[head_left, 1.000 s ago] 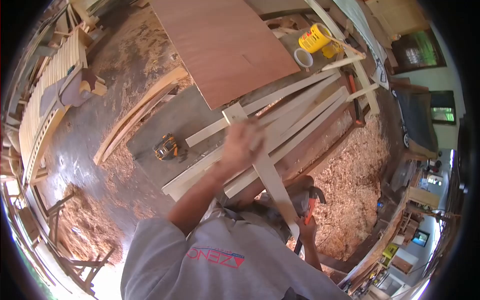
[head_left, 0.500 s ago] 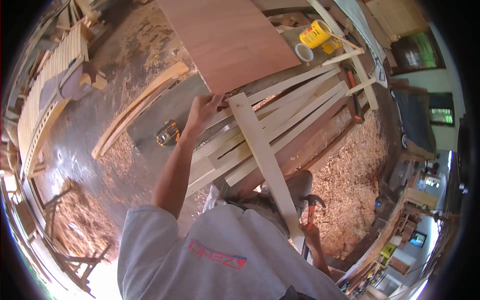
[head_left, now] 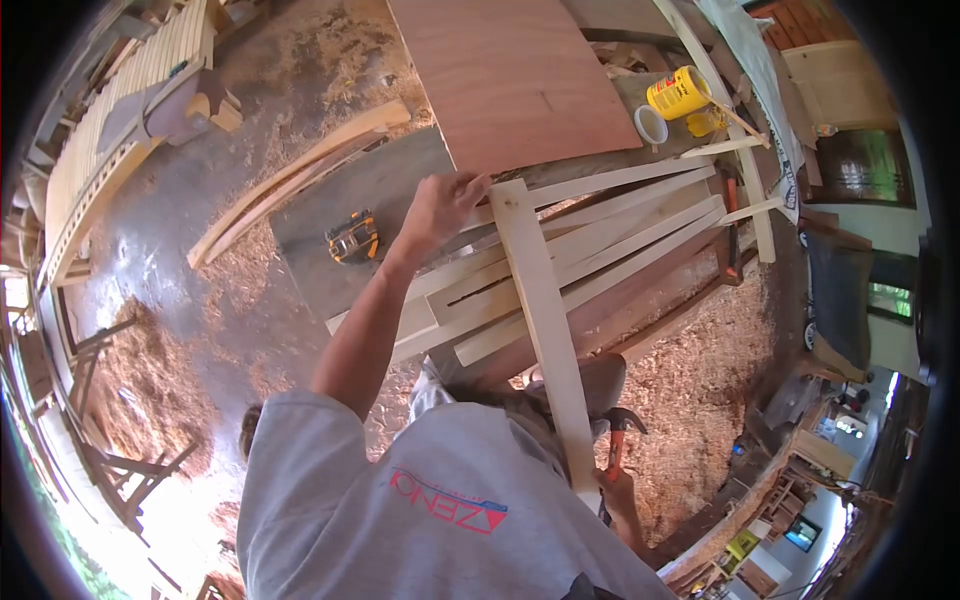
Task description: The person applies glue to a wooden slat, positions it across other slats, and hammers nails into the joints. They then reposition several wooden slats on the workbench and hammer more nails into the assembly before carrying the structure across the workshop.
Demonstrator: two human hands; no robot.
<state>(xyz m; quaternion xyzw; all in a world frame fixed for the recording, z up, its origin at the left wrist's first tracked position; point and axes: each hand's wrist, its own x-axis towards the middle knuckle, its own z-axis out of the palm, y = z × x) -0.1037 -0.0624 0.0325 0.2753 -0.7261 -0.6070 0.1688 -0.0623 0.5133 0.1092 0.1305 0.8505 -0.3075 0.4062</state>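
Note:
A long pale wooden board [head_left: 541, 310] slopes from the stacked strips toward my lap, its far end raised. My left hand [head_left: 445, 208] is beside that far end, fingers pinched together; what they hold, if anything, cannot be made out. Low on the right, my right hand [head_left: 620, 497] is closed round the orange handle of a claw hammer [head_left: 617, 440], close against the board's near end. The hammer's head points up. Beneath the board, several pale wooden strips [head_left: 640, 238] lie fanned out over a darker plank.
A reddish plywood sheet [head_left: 520, 90] lies ahead. Left of the strips are a black and yellow tool [head_left: 352, 238] and curved wooden pieces [head_left: 300, 180]. A yellow tub [head_left: 678, 93] lies beyond the strips. Wood shavings [head_left: 690, 390] cover the floor at right.
The camera view has shifted, so the scene sits differently in it. My left hand stays at the board's far end, and my right hand still grips the hammer by the near end.

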